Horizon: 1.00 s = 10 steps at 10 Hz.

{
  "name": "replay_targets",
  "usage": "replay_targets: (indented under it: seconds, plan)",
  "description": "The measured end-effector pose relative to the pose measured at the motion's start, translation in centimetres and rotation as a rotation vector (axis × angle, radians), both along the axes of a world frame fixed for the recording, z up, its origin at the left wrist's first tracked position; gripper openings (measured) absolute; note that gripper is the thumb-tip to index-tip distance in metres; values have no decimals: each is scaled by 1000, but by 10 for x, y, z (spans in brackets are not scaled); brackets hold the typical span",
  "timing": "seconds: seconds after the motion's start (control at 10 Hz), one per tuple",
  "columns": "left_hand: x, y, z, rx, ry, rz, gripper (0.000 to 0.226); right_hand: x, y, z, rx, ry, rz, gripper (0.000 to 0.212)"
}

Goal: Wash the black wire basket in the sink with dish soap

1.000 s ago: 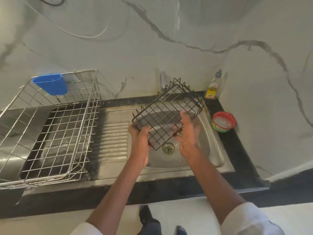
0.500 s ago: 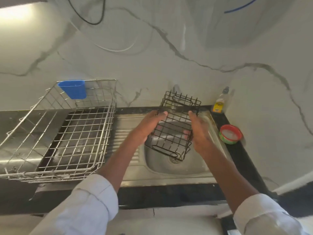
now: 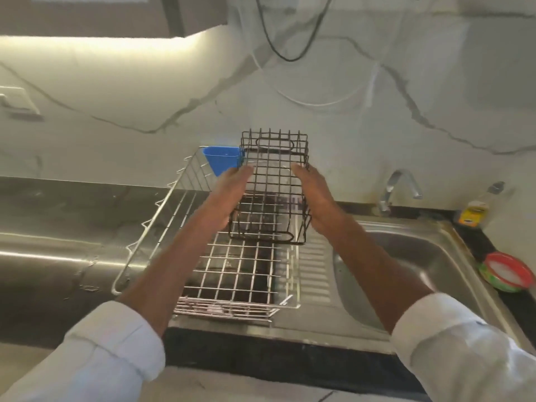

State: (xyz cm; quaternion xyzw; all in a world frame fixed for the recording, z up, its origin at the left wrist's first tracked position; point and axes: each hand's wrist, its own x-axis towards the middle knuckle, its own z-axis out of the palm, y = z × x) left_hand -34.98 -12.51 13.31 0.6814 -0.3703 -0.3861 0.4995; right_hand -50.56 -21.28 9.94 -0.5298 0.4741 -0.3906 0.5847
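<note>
The black wire basket [image 3: 272, 181] is held upright in the air between my two palms, over the far end of the steel dish rack [image 3: 237, 274]. My left hand [image 3: 229, 198] presses flat against its left side. My right hand [image 3: 316, 195] presses flat against its right side, fingers straight. The steel sink bowl [image 3: 420, 256] lies to the right of the basket, under the tap [image 3: 397, 187]. A dish soap bottle [image 3: 475, 210] with a yellow label stands at the sink's back right corner.
A blue plastic cup [image 3: 220, 161] hangs on the rack's far rim, just left of the basket. A red and green round tub [image 3: 506, 272] sits on the black counter right of the sink. The ribbed drainboard [image 3: 314, 274] runs between rack and sink.
Both hands have carried the basket out of the sink, up and to the left, so it now hangs over the dish rack. The basket has turned upright.
</note>
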Motion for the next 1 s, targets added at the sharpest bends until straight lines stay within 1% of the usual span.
replay_targets:
  seconds: [0.1,0.2,0.3,0.4,0.6,0.7,0.8,0.9,1.0]
  plan:
    - [39,-3,-21,36,22,45,40,44,0,-12,37,63,77,78]
    - [80,-6,-53,117,-12,63,51,90,-1,-43,136,140,134,79]
    - [103,-13,-78,149,-34,61,52,111,-5,-61,186,168,147,78]
    - [123,-22,-112,201,-12,40,59,129,-13,-83,242,227,134,72]
    - [130,-24,-164,288,9,-17,66,143,-16,-125,374,325,110,70]
    - [129,-22,-175,311,-22,-45,68,142,-17,-134,396,368,99,70]
    - [127,-24,-180,320,-83,-43,72,145,-18,-135,367,420,88,69]
    - [124,-23,-175,354,-123,-24,73,147,-15,-128,195,548,45,67]
    - [116,-21,-157,281,-356,126,69,133,-19,-102,-265,640,-79,57]
